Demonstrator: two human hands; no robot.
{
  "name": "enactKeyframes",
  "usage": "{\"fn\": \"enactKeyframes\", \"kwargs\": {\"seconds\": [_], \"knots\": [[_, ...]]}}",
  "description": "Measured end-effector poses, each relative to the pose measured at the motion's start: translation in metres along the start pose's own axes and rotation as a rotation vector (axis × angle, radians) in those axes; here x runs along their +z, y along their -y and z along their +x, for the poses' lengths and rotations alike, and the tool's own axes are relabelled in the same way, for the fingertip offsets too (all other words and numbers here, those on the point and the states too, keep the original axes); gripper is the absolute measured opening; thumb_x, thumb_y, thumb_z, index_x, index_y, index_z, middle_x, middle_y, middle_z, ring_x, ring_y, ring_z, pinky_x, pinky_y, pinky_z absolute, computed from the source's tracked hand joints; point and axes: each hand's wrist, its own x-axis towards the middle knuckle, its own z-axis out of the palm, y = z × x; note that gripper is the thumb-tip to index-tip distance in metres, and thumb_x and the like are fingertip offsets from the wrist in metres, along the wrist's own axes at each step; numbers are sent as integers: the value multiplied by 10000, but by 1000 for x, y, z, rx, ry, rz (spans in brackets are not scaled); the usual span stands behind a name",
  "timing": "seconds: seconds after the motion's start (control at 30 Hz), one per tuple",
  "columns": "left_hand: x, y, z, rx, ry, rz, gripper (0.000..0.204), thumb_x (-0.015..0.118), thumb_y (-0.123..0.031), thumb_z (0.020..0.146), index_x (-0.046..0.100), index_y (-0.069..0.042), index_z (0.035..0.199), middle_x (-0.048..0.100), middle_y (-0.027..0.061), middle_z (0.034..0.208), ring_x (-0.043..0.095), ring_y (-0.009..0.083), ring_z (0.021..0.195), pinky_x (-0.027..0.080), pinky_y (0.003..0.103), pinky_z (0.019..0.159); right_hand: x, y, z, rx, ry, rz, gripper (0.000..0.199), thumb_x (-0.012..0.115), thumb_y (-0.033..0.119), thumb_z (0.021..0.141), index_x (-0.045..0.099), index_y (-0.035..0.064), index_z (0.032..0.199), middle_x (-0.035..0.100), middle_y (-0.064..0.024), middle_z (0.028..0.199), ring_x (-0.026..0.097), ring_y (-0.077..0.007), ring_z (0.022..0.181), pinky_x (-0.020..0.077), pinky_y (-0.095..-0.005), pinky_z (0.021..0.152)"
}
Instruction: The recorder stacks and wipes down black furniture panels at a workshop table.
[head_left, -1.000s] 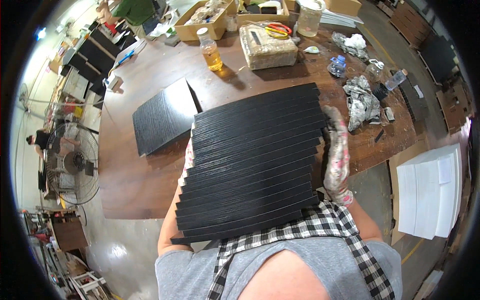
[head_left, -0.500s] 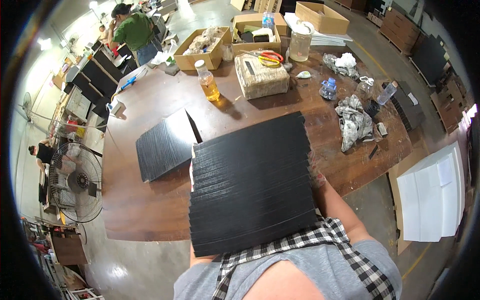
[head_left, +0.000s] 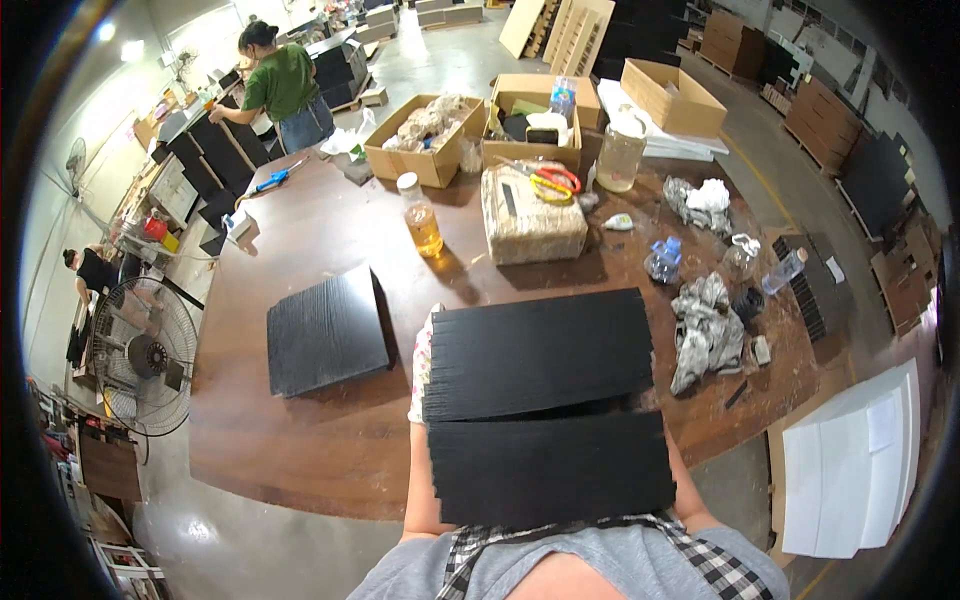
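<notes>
A thick stack of thin black boards [head_left: 545, 350] is up in front of my body, above the table's near edge. A gap across its middle splits it into a far part and a near part [head_left: 550, 470]. My left hand [head_left: 421, 375], in a flowered glove, grips the left side, its fingers mostly behind the boards. On the other side my right forearm [head_left: 684, 485] runs up to the stack, which hides that hand; the stack is borne between both arms. Another pile of black boards [head_left: 325, 335], slanted and fanned, lies on the table to the left.
On the brown table [head_left: 300, 450] stand a bottle of amber liquid [head_left: 423, 225], a taped parcel [head_left: 535, 220] with red-handled scissors [head_left: 555, 185], open cartons [head_left: 420, 165] and a large jar [head_left: 622, 155]. Crumpled cloth [head_left: 705, 330] lies right. A fan [head_left: 145, 355] stands left; a person [head_left: 285, 85] works beyond.
The stack has tipped from one broad slanted face into two parts with a gap between them. My left glove now shows at its left edge; the right glove has gone out of sight.
</notes>
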Motion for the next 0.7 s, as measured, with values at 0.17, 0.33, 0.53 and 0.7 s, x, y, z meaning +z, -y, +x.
{"fn": "enactKeyframes", "kwargs": {"seconds": [0.17,0.33,0.53,0.7], "knots": [[36,23,70,12,-3,1,561,309,-449,1045,529,12,1279,615,120,1197,611,174,1029,496,318,902,-54,-9,56,12,34,52,529,284,243,1054,195,-33,1496,249,-121,1554,252,-179,1428,197,-291,1171],[36,22,117,37,-51,41,561,310,-448,1045,529,13,1281,614,120,1200,609,175,1032,493,318,905,-98,-39,110,33,120,141,528,282,242,1055,194,-34,1496,247,-117,1554,250,-174,1427,195,-292,1173],[40,24,165,18,-43,79,562,311,-447,1046,528,15,1282,613,121,1203,608,175,1035,490,318,909,-175,-67,154,23,178,182,530,279,251,1056,198,-35,1495,251,-113,1551,254,-170,1424,195,-293,1173],[41,23,183,35,-53,107,562,311,-446,1046,527,16,1284,612,121,1206,606,176,1038,488,318,912,-108,-33,165,42,134,106,537,275,274,1057,208,-32,1493,267,-112,1543,267,-172,1417,202,-293,1170]]}}
